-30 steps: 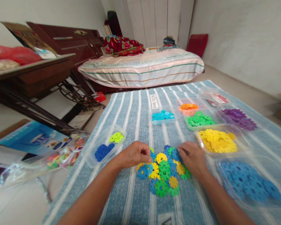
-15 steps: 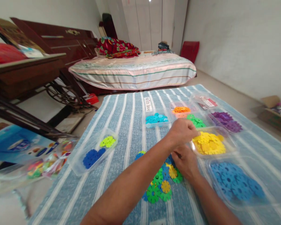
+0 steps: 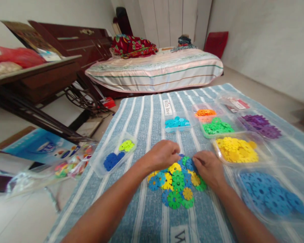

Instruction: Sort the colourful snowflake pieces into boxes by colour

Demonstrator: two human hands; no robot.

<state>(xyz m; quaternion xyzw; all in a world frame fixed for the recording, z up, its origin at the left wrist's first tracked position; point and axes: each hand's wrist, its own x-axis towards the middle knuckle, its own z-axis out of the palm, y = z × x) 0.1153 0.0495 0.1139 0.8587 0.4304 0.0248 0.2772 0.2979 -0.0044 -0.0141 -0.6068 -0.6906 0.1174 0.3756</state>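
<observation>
A: Both hands are resting on the far edge of the loose disc pile (image 3: 177, 179). The left hand (image 3: 164, 155) is curling knuckles-up, with the right hand (image 3: 209, 167) just beside it.
B: Are they gripping a piece?
A: Can't tell for either, since the fingertips are tucking out of sight. The yellow tray (image 3: 264, 151) is sitting just right of the right hand.

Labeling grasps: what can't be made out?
Head view, left hand: curls over, hiding any pinched piece.
Head view, right hand: its back covers pieces of the mixed pile beneath.
Head view, blue tray: blurred, single pieces unclear.
Head view, cloth label: cut by bottom edge.
</observation>
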